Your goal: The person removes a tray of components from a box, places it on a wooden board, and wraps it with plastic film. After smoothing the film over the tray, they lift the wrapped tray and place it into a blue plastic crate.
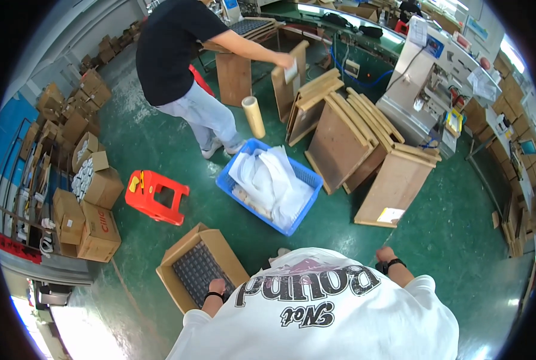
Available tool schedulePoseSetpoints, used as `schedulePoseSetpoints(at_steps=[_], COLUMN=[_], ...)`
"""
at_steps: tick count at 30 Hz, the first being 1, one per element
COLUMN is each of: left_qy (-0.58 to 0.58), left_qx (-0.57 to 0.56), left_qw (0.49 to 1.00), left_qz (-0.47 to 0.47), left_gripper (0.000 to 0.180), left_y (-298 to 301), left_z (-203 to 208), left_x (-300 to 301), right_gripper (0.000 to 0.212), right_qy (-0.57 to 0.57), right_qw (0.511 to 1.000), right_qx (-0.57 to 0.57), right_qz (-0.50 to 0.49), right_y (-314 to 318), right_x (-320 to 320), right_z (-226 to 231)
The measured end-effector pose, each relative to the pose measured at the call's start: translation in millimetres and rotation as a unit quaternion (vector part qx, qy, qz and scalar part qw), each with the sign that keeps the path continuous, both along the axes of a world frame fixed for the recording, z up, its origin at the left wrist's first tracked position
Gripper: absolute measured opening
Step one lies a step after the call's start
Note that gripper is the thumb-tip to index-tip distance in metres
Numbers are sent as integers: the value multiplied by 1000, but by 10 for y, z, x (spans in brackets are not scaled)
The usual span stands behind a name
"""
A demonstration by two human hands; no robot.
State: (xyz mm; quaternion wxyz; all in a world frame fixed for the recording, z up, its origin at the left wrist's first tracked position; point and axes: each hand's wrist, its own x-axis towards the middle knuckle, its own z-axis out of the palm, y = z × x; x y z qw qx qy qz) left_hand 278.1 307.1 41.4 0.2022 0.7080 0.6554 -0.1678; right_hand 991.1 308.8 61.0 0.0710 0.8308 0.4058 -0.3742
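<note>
My left hand (217, 286) is curled closed, with a black band at its wrist and no object showing in it. In the picture it overlaps an open cardboard box (239, 264) holding rows of dark pieces (194, 270); I cannot tell whether it touches them. My right hand (384, 254), also curled closed, hangs out to the right with a dark watch on the wrist. No object shows in it either. Nearest to it is a wooden board frame (394, 186) with a white label (391, 215), standing apart from the hand.
Ahead stands a blue basket (220, 179) filled with white sheeting (271, 180). A red stool (157, 198) is to its left. A person in black (178, 57) touches an upright wooden board (280, 90). Behind the basket is a pale roll (253, 117); cartons (103, 231) line the left.
</note>
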Motion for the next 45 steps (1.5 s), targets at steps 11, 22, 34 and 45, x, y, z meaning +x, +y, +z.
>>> schedulePoseSetpoints(at_steps=[11, 22, 34, 45], left_qy=[10, 12, -8, -10], left_qx=[97, -14, 61, 50], left_qw=[994, 998, 990, 990], left_qz=[-46, 63, 129, 130], left_gripper=[12, 17, 14, 18], left_y=[969, -206, -33, -61], left_z=[37, -611, -380, -535], left_x=[45, 606, 949, 1155], right_gripper=[17, 19, 17, 19], right_qy=[-48, 115, 114, 134], right_qw=[946, 993, 986, 984], right_qx=[-50, 42, 14, 29], right_qz=[317, 5, 120, 116], right_y=[1179, 2897, 3349, 3411], right_x=[195, -127, 73, 125], right_z=[-277, 408, 143, 36])
